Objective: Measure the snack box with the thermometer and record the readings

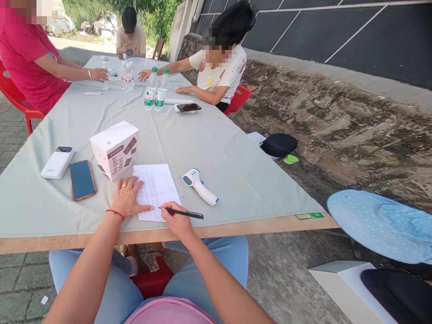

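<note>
A white sheet of paper (160, 180) covered in small handwriting lies near the table's front edge. My left hand (128, 198) rests on its left side with fingers spread, a ring and a red string bracelet showing. In my right hand (177, 220) is a black pen (185, 213), its tip at the lower middle of the paper. Just behind my left hand stands a white box (116, 148) printed "Super Meal". To the right of the paper lies a white and blue infrared thermometer (200, 186).
A phone (82, 180) and a white power bank (58, 163) lie at the left. Two green-capped water bottles (155, 92) stand farther back near another phone (189, 107). Three people sit around the far part of the table (232, 180). A light blue hat (378, 225) is at right.
</note>
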Action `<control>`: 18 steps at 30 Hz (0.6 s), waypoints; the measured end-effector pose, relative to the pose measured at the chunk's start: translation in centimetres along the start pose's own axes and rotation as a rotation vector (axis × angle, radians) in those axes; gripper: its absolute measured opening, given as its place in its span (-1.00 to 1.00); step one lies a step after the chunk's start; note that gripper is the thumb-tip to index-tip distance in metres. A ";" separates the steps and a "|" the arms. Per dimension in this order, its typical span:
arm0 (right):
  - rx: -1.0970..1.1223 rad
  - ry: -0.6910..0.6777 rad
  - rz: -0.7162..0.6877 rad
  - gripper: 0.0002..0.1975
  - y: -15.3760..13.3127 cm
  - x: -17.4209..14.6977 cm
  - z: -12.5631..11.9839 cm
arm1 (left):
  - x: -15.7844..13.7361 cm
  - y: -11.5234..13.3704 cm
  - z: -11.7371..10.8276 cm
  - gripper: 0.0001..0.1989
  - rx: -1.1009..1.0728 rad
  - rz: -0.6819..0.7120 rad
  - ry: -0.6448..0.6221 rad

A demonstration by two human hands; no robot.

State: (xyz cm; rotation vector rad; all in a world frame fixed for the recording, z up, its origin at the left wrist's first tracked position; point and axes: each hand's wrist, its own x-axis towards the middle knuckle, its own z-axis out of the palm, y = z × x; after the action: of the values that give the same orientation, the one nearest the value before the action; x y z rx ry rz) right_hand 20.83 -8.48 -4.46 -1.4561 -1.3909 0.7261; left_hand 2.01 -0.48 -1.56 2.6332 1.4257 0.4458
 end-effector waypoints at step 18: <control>0.004 0.054 -0.040 -0.83 0.6 0.0 0.1 | 0.0 0.1 -0.2 -0.14 0.014 -0.002 -0.006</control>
State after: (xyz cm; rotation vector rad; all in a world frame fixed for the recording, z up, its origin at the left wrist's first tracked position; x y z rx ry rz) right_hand 20.92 -8.43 -5.04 -1.4305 -1.3734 0.6592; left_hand 2.02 -0.56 -1.30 2.6420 1.4344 0.4286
